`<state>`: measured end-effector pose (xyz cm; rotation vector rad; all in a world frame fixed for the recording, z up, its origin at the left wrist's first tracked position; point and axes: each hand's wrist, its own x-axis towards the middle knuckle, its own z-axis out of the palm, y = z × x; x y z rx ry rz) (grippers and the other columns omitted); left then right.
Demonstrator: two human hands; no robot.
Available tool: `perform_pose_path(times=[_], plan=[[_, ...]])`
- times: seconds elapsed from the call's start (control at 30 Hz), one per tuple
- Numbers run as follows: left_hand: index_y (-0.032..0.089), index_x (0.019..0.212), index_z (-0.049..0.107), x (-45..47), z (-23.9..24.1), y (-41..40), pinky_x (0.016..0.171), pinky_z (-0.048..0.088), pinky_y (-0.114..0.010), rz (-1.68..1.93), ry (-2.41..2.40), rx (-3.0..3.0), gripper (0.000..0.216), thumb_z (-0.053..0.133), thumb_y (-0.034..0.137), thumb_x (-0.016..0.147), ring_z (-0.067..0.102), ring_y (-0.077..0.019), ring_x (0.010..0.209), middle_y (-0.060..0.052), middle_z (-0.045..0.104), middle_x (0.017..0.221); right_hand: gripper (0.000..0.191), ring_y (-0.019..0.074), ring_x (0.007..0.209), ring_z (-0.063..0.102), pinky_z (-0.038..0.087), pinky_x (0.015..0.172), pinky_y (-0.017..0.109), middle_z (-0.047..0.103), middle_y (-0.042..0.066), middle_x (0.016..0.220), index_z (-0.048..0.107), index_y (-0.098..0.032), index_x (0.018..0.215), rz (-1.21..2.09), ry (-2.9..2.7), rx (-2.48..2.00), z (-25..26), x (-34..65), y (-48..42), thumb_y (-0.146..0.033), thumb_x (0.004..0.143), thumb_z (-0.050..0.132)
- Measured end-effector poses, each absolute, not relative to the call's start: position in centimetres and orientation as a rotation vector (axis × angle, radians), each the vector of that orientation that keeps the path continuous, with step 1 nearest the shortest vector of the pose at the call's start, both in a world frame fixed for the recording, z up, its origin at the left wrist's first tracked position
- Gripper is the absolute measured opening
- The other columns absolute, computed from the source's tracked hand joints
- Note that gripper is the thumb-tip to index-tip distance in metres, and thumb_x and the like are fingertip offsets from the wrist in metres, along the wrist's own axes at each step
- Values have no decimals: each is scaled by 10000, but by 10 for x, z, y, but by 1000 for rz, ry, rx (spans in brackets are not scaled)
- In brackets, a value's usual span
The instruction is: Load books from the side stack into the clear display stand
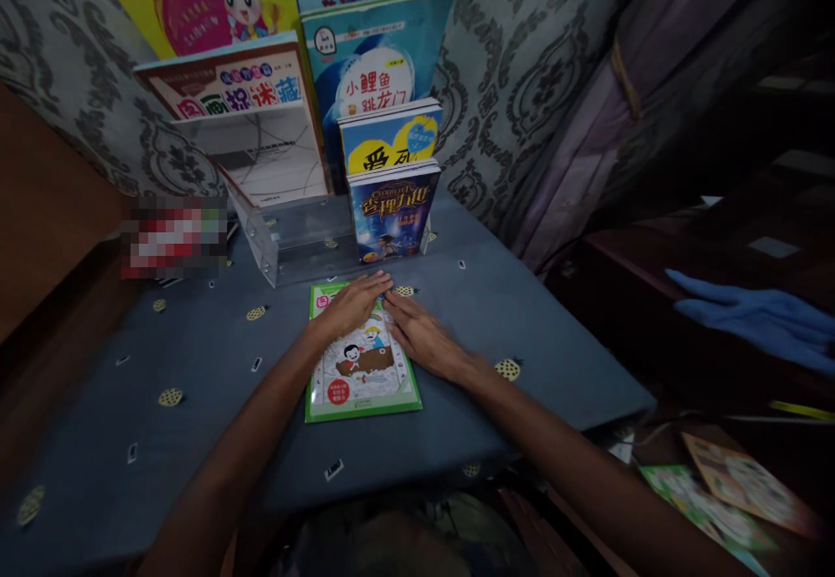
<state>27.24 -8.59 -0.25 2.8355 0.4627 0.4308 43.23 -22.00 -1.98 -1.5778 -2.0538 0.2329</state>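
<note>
A green-bordered picture book (369,377) lies flat on the table, its cover showing two cartoon children. My left hand (356,305) rests flat over the upper part of the cover, fingers stretched toward the far right corner. Against the right edge of the book lies my right hand (424,338), fingers extended and pointing up and left, close to the left fingertips. Part of the cover's title is hidden under the hands. Just beyond the fingertips, a dark blue book (395,216) stands upright at the front of a clear stand.
The clear acrylic stand (261,242) holds several upright books, including a teal one (378,46). A blurred red item (173,242) is at left. Past the right edge of the dark blue tablecloth (554,359) are a blue glove (750,311) and loose books (750,481) lower down.
</note>
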Motion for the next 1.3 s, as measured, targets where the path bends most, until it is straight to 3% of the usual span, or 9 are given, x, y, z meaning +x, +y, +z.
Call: perform_pose_path(times=[0.4,0.67,1.07,1.3], plan=[[207,1417,538,271,-1,-95,1195,386,-425,415,425,2830,457,380,131,994,432,-170,1450,-81,513,1522,515,291,1469,395,357,1206,553,455,162,1561,468,-153,1498,263,-2071,-1556,-22,432,-233,-334,1020,403],[211,1468,490,268,6,-105,1210,366,-421,309,415,2853,568,382,59,932,398,-172,1471,-69,466,1558,521,293,1468,395,361,1206,545,467,182,1549,472,-123,1492,286,-2083,-1557,-17,429,-248,-362,1039,377],[219,1458,495,258,6,-125,1220,351,-420,284,400,2863,533,372,85,957,409,-160,1464,-50,477,1552,532,297,1466,399,379,1197,536,471,176,1547,474,-126,1496,305,-2106,-1535,-12,427,-266,-384,1039,387],[126,1442,504,256,4,-134,1244,305,-391,257,392,2883,521,380,48,942,370,-164,1484,-102,453,1562,658,307,1488,354,345,1211,549,391,175,1597,380,-155,1552,365,-2146,-1525,-9,426,-282,-502,1002,481]])
